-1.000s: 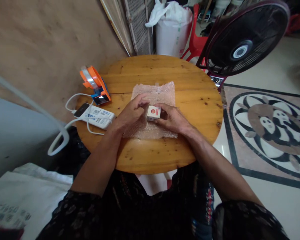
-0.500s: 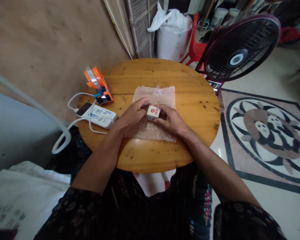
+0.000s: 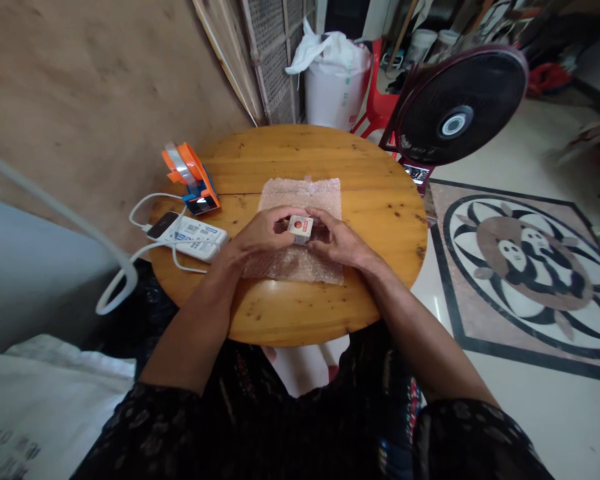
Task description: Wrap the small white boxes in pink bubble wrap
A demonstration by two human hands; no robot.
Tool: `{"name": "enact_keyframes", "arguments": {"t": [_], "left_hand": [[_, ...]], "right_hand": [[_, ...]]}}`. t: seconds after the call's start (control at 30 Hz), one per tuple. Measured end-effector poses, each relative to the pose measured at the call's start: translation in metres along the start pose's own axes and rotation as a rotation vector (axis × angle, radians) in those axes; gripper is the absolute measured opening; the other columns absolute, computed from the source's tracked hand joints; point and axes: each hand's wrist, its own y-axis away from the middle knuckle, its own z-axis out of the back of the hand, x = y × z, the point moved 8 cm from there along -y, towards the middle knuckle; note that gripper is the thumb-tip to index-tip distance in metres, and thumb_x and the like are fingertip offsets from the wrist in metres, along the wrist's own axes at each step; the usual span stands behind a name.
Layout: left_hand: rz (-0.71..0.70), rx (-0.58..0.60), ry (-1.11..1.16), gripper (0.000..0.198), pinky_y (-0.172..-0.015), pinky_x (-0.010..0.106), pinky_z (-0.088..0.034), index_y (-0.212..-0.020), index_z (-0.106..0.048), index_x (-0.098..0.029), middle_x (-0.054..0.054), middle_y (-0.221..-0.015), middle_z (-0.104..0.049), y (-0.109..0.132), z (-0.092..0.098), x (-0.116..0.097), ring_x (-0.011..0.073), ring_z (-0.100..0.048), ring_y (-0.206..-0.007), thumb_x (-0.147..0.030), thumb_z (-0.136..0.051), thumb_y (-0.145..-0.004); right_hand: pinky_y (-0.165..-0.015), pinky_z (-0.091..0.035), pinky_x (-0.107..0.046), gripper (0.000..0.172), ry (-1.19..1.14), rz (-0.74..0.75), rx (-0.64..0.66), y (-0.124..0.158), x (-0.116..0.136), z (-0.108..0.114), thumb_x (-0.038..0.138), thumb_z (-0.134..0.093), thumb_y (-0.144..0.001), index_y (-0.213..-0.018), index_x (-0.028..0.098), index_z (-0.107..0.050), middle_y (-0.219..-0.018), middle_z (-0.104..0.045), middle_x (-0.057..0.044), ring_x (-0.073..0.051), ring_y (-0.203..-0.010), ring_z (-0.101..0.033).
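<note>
A small pale cardboard box (image 3: 301, 227) with red print on its top sits over a sheet of pinkish bubble wrap (image 3: 300, 267). My left hand (image 3: 263, 231) grips its left side, with the thumb at the near left corner and the fingers curving round the far side. On the right, my right hand (image 3: 341, 241) holds the same box between thumb and fingers. The fingertips of both hands come close together behind the box. Parts of the box's sides are hidden by the fingers. The bubble wrap lies flat on a round wooden table (image 3: 380, 200).
At the table's left are an orange and blue tape dispenser (image 3: 195, 177) and a white power bank (image 3: 195, 238) with white cables. A fan (image 3: 457, 113) stands beyond the right edge. Behind the table are a white sack (image 3: 333, 87) and a red plastic chair (image 3: 379, 103).
My left hand has closed in on the box's left side, where before its fingers stood slightly off it. The whole view has shifted a little.
</note>
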Motion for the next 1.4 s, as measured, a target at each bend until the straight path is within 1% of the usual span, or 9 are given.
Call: {"name": "enact_keyframes", "arguments": {"t": [0.13, 0.4, 0.57, 0.77, 0.87, 0.97, 1.13, 1.27, 1.4], "left_hand": [[-0.036, 0.002, -0.170, 0.054, -0.098, 0.038, -0.048, -0.121, -0.062, -0.024, 0.004, -0.120, -0.065, 0.000, -0.001, 0.001, 0.0236, -0.061, -0.109, -0.017, -0.056, -0.067], [-0.054, -0.055, -0.224, 0.047, -0.091, 0.034, -0.050, -0.118, -0.064, -0.022, 0.004, -0.112, -0.066, -0.002, 0.001, 0.007, 0.0209, -0.062, -0.101, -0.020, -0.060, -0.071], [-0.064, -0.054, -0.232, 0.045, -0.092, 0.031, -0.049, -0.119, -0.063, -0.021, 0.004, -0.114, -0.066, -0.001, 0.001, 0.008, 0.0197, -0.062, -0.103, -0.020, -0.058, -0.074], [-0.048, -0.060, -0.236, 0.045, -0.090, 0.031, -0.049, -0.118, -0.063, -0.020, 0.004, -0.113, -0.066, 0.000, 0.001, 0.009, 0.0190, -0.063, -0.100, -0.021, -0.059, -0.074], [-0.047, -0.081, -0.247, 0.043, -0.091, 0.031, -0.049, -0.118, -0.064, -0.019, 0.005, -0.113, -0.066, 0.000, 0.003, 0.007, 0.0190, -0.062, -0.100, -0.023, -0.059, -0.075], [-0.023, -0.088, -0.260, 0.042, -0.090, 0.031, -0.049, -0.117, -0.064, -0.020, 0.004, -0.113, -0.067, 0.001, 0.002, 0.007, 0.0190, -0.062, -0.100, -0.022, -0.057, -0.075], [-0.004, -0.068, -0.262, 0.046, -0.092, 0.031, -0.049, -0.118, -0.064, -0.019, 0.005, -0.117, -0.067, 0.002, 0.002, 0.006, 0.0197, -0.062, -0.103, -0.019, -0.054, -0.074], [-0.016, -0.034, -0.246, 0.040, -0.095, 0.033, -0.048, -0.120, -0.064, -0.018, 0.007, -0.120, -0.066, 0.003, 0.005, 0.001, 0.0207, -0.062, -0.106, -0.026, -0.051, -0.082], [-0.194, 0.030, -0.293, 0.037, -0.103, 0.038, -0.042, -0.115, -0.065, -0.015, 0.013, -0.128, -0.062, 0.008, 0.005, -0.014, 0.0238, -0.057, -0.118, -0.033, -0.047, -0.089]], "right_hand": [[-0.105, -0.045, -0.042, 0.077, -0.048, 0.008, 0.011, 0.001, -0.006, -0.001, 0.018, -0.068, -0.073, -0.144, 0.022, -0.038, -0.133, -0.060, -0.008, -0.023, -0.121, -0.058], [-0.112, -0.039, -0.044, 0.082, -0.108, 0.001, 0.060, 0.000, -0.012, -0.004, 0.018, -0.066, -0.073, -0.148, 0.023, -0.033, -0.139, -0.054, -0.009, -0.024, -0.130, -0.051], [-0.110, -0.041, -0.046, 0.078, -0.107, -0.032, 0.061, 0.004, -0.008, 0.006, 0.025, -0.066, -0.077, -0.147, 0.024, -0.033, -0.140, -0.052, -0.010, -0.026, -0.128, -0.052], [-0.096, -0.049, -0.045, 0.050, 0.274, 0.038, -0.012, 0.030, 0.043, 0.026, 0.026, -0.063, -0.081, -0.129, 0.021, -0.051, -0.124, -0.061, -0.009, -0.027, -0.110, -0.060], [-0.100, -0.044, -0.044, 0.040, 0.458, 0.186, 0.133, 0.045, 0.074, 0.001, 0.026, -0.063, -0.082, -0.121, 0.020, -0.056, -0.124, -0.060, -0.011, -0.027, -0.116, -0.055], [-0.101, -0.038, -0.047, 0.024, 0.711, 0.287, 0.200, 0.054, 0.083, -0.029, 0.024, -0.058, -0.085, -0.108, 0.016, -0.062, -0.119, -0.062, -0.014, -0.029, -0.116, -0.052], [-0.095, -0.038, -0.045, 0.021, 0.891, 0.326, 0.099, 0.055, 0.077, -0.048, 0.013, -0.044, -0.093, -0.095, 0.014, -0.065, -0.102, -0.068, -0.013, -0.026, -0.099, -0.058], [-0.081, -0.045, -0.035, 0.022, 0.717, 0.194, -0.053, 0.046, 0.072, -0.024, 0.016, -0.044, -0.094, -0.091, 0.016, -0.065, -0.100, -0.069, -0.011, -0.021, -0.088, -0.063], [-0.082, -0.048, -0.031, 0.019, 0.448, 0.135, -0.163, 0.035, 0.072, 0.002, 0.018, -0.046, -0.094, -0.092, 0.017, -0.065, -0.111, -0.067, -0.010, -0.019, -0.094, -0.065]]}}
